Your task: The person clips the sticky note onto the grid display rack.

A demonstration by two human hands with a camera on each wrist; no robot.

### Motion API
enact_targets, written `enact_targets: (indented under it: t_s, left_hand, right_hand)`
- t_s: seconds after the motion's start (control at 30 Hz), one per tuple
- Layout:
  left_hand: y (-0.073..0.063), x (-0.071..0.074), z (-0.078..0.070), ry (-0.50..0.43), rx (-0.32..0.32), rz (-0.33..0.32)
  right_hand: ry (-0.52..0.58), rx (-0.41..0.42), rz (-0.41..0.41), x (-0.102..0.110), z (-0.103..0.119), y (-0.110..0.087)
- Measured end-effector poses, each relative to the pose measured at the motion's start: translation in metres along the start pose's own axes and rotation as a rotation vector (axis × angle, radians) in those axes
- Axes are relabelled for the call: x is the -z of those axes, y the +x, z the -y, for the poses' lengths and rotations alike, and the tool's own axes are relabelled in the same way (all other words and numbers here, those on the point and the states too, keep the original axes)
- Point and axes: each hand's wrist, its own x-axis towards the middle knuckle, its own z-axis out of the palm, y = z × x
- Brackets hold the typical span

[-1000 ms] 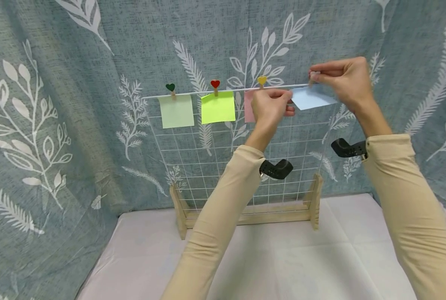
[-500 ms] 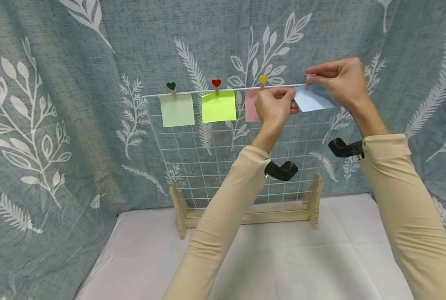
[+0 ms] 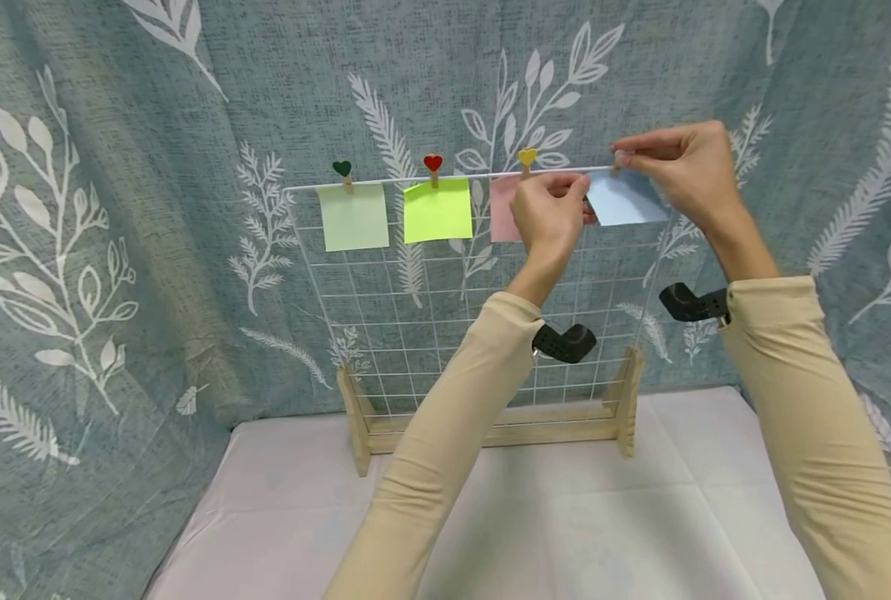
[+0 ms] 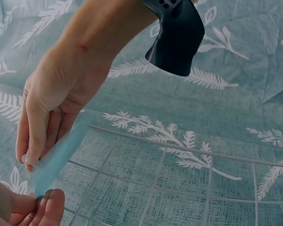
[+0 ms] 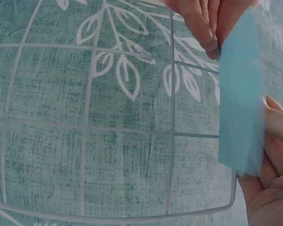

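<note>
My left hand [image 3: 552, 215] pinches the left edge of a light blue paper note [image 3: 627, 202] between thumb and fingers. At the note's top edge, my right hand [image 3: 691, 173] pinches a small wooden clothespin [image 3: 615, 169] by its upper end. The note lies against the right end of the white wire grid's top bar [image 3: 463, 177]. In the left wrist view, the blue note [image 4: 59, 157] appears edge-on between both hands. Whether the clothespin's jaws grip the bar cannot be made out. A pink note [image 3: 503, 212] is partly hidden behind my left hand.
Pale green [image 3: 354, 221] and yellow-green [image 3: 437, 212] notes hang from heart-topped clothespins; a yellow-heart clothespin [image 3: 527, 158] holds the pink one. The grid stands in a wooden base [image 3: 550, 433] on a white-covered table [image 3: 280, 508], before a leaf-patterned curtain [image 3: 190, 208].
My right hand has moved slightly left and then down with the clothespin. My left hand has shifted a little right, and the blue note now hangs flatter against the grid.
</note>
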Motion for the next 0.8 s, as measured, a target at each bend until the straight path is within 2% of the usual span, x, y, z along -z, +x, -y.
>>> enact_targets:
  t_s: [0.13,0.3,0.53,0.73,0.8]
  left_hand:
    - [0.0,0.0,0.001,0.017,-0.023,0.004]
    - [0.0,0.001,0.004,-0.02,-0.047,0.018]
    - [-0.004,0.003,0.009,-0.058,-0.031,0.027]
    - [-0.008,0.004,0.01,-0.085,0.014,0.032]
    - [-0.009,0.003,0.011,-0.107,0.026,0.04]
  right_hand:
    - [-0.008,-0.002,-0.001,0.0,0.0,-0.001]
    - [0.002,-0.011,0.006,0.001,0.001,-0.001]
    - [0.042,0.057,0.009,0.002,-0.002,-0.005]
    - [0.095,0.079,-0.111,0.0,-0.006,-0.011]
    - [0.075,0.089,-0.164,0.0,-0.007,-0.013]
